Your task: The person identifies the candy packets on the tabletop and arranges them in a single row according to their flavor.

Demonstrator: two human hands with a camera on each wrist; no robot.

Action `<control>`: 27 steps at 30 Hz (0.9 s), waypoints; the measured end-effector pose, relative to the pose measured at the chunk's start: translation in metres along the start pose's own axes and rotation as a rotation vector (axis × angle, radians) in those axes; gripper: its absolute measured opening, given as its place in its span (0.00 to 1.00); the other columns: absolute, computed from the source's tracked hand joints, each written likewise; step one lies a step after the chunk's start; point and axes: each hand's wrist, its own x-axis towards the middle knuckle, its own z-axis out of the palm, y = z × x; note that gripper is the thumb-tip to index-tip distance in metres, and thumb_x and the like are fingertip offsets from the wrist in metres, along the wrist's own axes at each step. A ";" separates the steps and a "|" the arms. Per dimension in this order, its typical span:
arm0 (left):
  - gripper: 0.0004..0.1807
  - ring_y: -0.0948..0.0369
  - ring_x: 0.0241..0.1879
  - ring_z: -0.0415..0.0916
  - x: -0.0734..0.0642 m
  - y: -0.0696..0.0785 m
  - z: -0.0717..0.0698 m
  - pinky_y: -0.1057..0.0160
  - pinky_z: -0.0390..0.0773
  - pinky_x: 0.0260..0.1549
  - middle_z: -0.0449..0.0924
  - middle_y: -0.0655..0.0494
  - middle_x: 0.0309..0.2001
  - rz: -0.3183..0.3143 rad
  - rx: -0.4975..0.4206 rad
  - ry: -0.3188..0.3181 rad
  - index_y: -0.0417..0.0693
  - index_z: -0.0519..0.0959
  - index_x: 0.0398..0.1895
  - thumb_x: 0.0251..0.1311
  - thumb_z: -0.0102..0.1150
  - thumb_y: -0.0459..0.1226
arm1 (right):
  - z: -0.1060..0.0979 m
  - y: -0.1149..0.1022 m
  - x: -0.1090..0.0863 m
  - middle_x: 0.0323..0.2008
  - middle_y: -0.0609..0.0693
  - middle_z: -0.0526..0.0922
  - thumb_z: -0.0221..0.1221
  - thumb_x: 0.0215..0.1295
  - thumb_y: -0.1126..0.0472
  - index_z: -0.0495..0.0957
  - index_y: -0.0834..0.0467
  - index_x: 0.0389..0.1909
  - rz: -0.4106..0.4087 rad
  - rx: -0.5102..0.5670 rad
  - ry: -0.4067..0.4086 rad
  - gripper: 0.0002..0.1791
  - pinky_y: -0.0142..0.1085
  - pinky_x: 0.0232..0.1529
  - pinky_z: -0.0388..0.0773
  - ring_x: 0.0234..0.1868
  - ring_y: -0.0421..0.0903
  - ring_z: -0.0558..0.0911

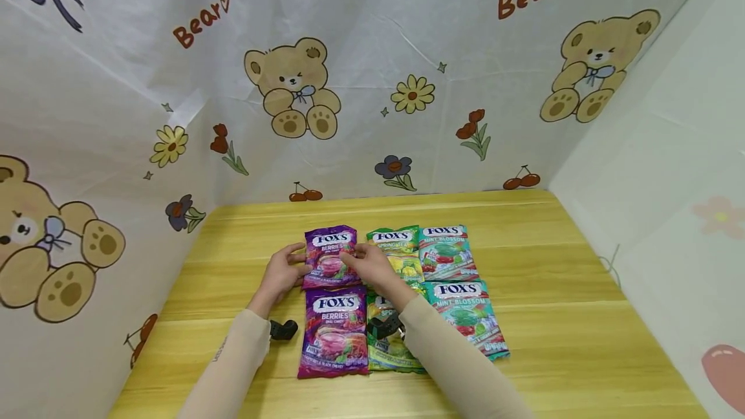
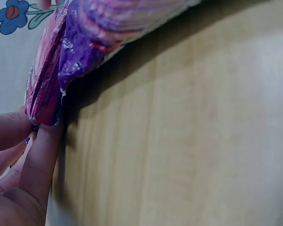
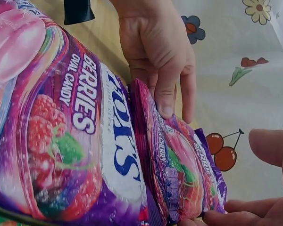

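My left hand (image 1: 282,271) pinches the left edge of the upper purple FOX'S Berries candy bag (image 1: 328,268). In the left wrist view its thumb (image 2: 9,131) and a finger meet at the bag's edge. Over the same bag's right side is my right hand (image 1: 379,271). The right wrist view shows its fingers (image 3: 245,217) against the bag's edge and its thumb (image 3: 271,146) raised apart from it. Another Berries bag (image 1: 333,341) lies flat just below, nearer me, its top edge right at the upper bag's bottom.
To the right lie two green-yellow Spring Tea bags, an upper one (image 1: 401,267) and a lower one (image 1: 392,357) partly under my right forearm. Beyond them are an upper Mint Blossom bag (image 1: 448,254) and a lower one (image 1: 465,315). Bear-printed cloth (image 1: 361,167) backs the wooden table (image 1: 547,315).
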 end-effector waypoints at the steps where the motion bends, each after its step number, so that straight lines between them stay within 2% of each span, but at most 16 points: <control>1: 0.35 0.55 0.44 0.84 0.000 0.000 0.000 0.59 0.89 0.38 0.75 0.34 0.64 -0.004 -0.002 0.003 0.45 0.65 0.77 0.67 0.63 0.27 | 0.001 0.000 0.000 0.74 0.66 0.67 0.60 0.75 0.45 0.61 0.64 0.77 0.006 0.006 0.009 0.40 0.58 0.69 0.73 0.74 0.64 0.68; 6: 0.33 0.55 0.47 0.84 0.000 -0.002 0.000 0.61 0.89 0.40 0.75 0.36 0.66 -0.022 -0.014 0.022 0.42 0.67 0.76 0.67 0.63 0.28 | 0.004 -0.001 0.005 0.73 0.68 0.67 0.60 0.75 0.48 0.60 0.67 0.77 0.031 0.045 0.038 0.40 0.58 0.68 0.74 0.73 0.64 0.69; 9: 0.31 0.56 0.47 0.84 -0.001 -0.004 0.000 0.63 0.88 0.40 0.75 0.36 0.66 -0.026 -0.008 0.025 0.40 0.69 0.74 0.69 0.62 0.30 | 0.005 -0.001 0.008 0.72 0.69 0.68 0.60 0.75 0.50 0.59 0.68 0.77 0.053 0.104 0.037 0.39 0.57 0.66 0.76 0.70 0.64 0.72; 13: 0.29 0.58 0.47 0.84 0.000 -0.007 0.001 0.63 0.88 0.41 0.76 0.35 0.65 -0.019 -0.027 0.013 0.38 0.70 0.73 0.70 0.62 0.31 | 0.006 -0.002 0.012 0.70 0.67 0.70 0.60 0.75 0.51 0.59 0.68 0.77 0.085 0.200 0.026 0.39 0.52 0.59 0.83 0.62 0.60 0.79; 17: 0.30 0.60 0.47 0.83 -0.001 -0.009 0.000 0.65 0.87 0.41 0.76 0.35 0.65 -0.011 -0.071 0.007 0.37 0.70 0.73 0.69 0.62 0.30 | 0.007 -0.002 0.013 0.68 0.65 0.73 0.60 0.75 0.51 0.58 0.65 0.78 0.106 0.250 0.008 0.39 0.48 0.52 0.85 0.54 0.56 0.83; 24: 0.32 0.57 0.50 0.82 0.000 -0.010 -0.001 0.70 0.85 0.43 0.76 0.32 0.65 0.021 -0.110 0.000 0.38 0.69 0.74 0.67 0.64 0.29 | 0.010 0.001 0.017 0.69 0.64 0.73 0.60 0.76 0.55 0.56 0.65 0.78 0.105 0.302 -0.002 0.38 0.47 0.58 0.82 0.62 0.56 0.81; 27: 0.33 0.56 0.52 0.81 0.000 -0.010 -0.001 0.71 0.84 0.43 0.75 0.31 0.65 0.030 -0.123 -0.007 0.38 0.68 0.75 0.67 0.65 0.29 | 0.011 0.004 0.021 0.69 0.65 0.72 0.61 0.75 0.56 0.55 0.66 0.78 0.098 0.312 0.008 0.40 0.44 0.57 0.81 0.60 0.54 0.81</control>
